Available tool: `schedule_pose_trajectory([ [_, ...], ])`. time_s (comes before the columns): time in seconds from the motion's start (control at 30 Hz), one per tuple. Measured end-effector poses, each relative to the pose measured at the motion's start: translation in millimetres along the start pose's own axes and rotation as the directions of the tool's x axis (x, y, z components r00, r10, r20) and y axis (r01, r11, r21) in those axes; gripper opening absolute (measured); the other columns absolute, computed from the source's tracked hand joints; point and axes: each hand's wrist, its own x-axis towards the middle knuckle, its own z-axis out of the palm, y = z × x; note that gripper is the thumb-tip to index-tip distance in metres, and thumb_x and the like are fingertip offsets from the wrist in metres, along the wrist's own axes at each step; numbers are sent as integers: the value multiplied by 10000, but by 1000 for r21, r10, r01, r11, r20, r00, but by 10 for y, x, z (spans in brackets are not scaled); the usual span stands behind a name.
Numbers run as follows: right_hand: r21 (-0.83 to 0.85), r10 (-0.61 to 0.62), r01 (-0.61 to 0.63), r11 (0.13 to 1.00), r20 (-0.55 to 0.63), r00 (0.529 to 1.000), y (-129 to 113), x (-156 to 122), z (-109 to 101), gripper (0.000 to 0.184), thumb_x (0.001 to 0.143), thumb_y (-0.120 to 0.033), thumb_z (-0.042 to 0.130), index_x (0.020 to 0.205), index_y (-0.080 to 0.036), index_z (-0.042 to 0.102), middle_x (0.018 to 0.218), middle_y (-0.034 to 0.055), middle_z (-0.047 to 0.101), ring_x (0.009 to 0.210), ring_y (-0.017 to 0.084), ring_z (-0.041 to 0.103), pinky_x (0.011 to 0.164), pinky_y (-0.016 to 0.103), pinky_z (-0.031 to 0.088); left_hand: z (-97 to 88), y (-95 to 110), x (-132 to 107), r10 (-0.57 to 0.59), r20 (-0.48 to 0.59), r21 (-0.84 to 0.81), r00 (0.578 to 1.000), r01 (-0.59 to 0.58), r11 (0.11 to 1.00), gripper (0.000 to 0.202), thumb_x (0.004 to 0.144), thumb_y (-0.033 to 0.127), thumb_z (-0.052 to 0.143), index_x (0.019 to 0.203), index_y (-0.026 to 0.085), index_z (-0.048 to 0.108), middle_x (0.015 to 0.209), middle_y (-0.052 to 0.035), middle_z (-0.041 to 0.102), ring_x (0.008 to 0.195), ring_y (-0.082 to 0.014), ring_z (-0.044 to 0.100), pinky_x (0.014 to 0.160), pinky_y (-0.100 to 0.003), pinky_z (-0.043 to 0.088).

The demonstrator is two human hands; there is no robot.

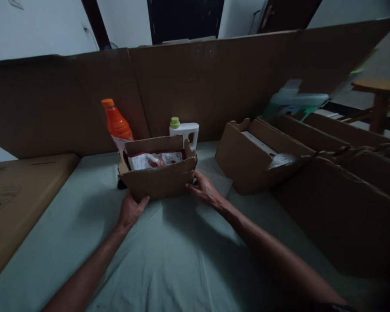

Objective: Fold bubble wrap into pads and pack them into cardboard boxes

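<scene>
A small open cardboard box [159,184] is held between my two hands over the green cloth [182,251]. My left hand [131,210] grips its lower left corner, thumb on the front face and the other fingers hidden. At the right end, my right hand [204,187] has its thumb on the front and fingers round the side. Inside lies a white and dark red printed packet [154,160]. Behind the box stand an orange bottle [117,123] and a white jug with a green cap [183,128]. A small dark object [121,184] shows at the box's left end.
Another open cardboard box [247,162] stands to the right, holding a white item and clear plastic. Larger cardboard boxes [338,208] line the right side, with a teal container [292,104] behind. A cardboard wall [214,82] closes the back. A brown carton [26,190] lies left.
</scene>
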Motion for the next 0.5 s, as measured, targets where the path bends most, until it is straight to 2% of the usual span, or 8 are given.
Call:
schedule_pose_trajectory([
  [0.13, 14, 14, -13, 1000, -31, 999, 89, 183, 84, 474, 807, -263, 570, 1273, -171, 564, 1158, 95, 676, 945, 230, 612, 806, 336, 498, 19, -24, 212, 29, 3, -19, 1000, -29, 999, 635, 691, 401, 701, 1240, 134, 528, 1163, -146, 699, 1105, -295, 670, 972, -412, 529],
  [0.23, 26, 23, -22, 999, -49, 999, 119, 224, 124, 495, 823, -288, 567, 1300, -158, 552, 1167, 104, 672, 921, 220, 609, 771, 318, 501, 20, -41, 287, 54, 22, -37, 998, -53, 998, 640, 709, 392, 695, 1258, 119, 513, 1189, -156, 687, 1123, -290, 661, 988, -405, 522],
  [0.4, 28, 28, -26, 999, -68, 997, 102, 163, 139, 518, 829, -304, 571, 1328, -165, 549, 1174, 103, 680, 877, 206, 615, 747, 316, 512, 66, -29, 265, 64, 23, -10, 998, -64, 998, 633, 740, 330, 670, 1306, 121, 480, 1193, -143, 694, 1126, -283, 661, 971, -398, 534],
  [0.5, 27, 28, -25, 999, -87, 996, 118, 132, 139, 518, 834, -319, 571, 1330, -170, 556, 1160, 105, 689, 831, 201, 624, 752, 335, 522, 53, -18, 221, 72, 21, 45, 997, -73, 996, 603, 742, 257, 658, 1309, 129, 497, 1135, -123, 714, 1067, -274, 684, 934, -387, 551],
])
